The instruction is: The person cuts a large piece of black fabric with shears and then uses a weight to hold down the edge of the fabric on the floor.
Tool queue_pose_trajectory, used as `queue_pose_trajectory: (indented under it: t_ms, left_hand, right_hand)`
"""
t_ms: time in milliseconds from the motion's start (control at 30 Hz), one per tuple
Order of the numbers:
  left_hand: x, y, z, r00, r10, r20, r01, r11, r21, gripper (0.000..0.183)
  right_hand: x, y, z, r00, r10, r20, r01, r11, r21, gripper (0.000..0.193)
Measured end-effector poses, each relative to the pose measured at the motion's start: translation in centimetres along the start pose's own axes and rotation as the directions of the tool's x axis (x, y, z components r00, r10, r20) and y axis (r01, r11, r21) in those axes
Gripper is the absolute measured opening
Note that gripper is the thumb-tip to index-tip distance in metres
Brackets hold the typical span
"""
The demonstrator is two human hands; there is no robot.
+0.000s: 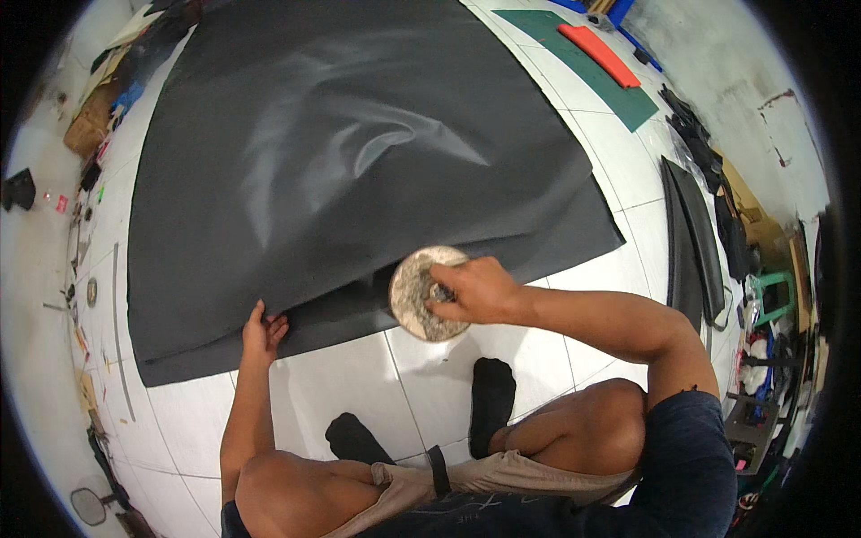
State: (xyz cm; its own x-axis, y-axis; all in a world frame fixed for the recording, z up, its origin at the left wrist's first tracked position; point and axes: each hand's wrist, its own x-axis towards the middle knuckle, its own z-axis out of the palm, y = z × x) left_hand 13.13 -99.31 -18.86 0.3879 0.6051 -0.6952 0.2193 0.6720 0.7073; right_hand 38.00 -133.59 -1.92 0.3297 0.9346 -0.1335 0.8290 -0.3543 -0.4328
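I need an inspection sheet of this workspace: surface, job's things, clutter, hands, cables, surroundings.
Surface: white tiled floor.
Job's things: large black sheet spread flat; round speckled disc at its near edge.
Clutter: green mat with red strip; small tools along the left edge.
Hands: left hand presses the sheet's edge; right hand grips the disc's centre.
Cables: nothing seen.
Surroundings: black panels and a green stool at right.

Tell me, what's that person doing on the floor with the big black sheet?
A person squats on a white tiled floor. Their left hand presses down on the near edge of a large black sheet. Their right hand grips the middle of a round, speckled disc resting at the sheet's edge.
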Motion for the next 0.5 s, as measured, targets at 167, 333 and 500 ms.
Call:
queue_pose_trajectory:
  t_ms: [167,333,500]
  left_hand:
    - [1.3,-1.9,-1.8,1.000,-0.018,-0.001,0.018,0.999,-0.038,0.060]
    - [1.9,-3.1,-2.7,1.000,-0.001,0.023,0.002,0.999,-0.040,0.051]
    - [1.0,-2.8,-2.6,1.000,-0.002,0.021,0.001,0.998,0.062,0.049]
  right_hand:
    - [-3.6,-1.5,2.4,0.998,-0.037,0.048,0.031,0.993,0.110,0.042]
    - [-6.2,-3.0,3.8,0.944,-0.073,0.321,0.026,0.989,0.148,0.045]
    - [-5.6,-1.4,4.6,0.929,-0.261,0.262,0.197,0.949,0.248,0.046]
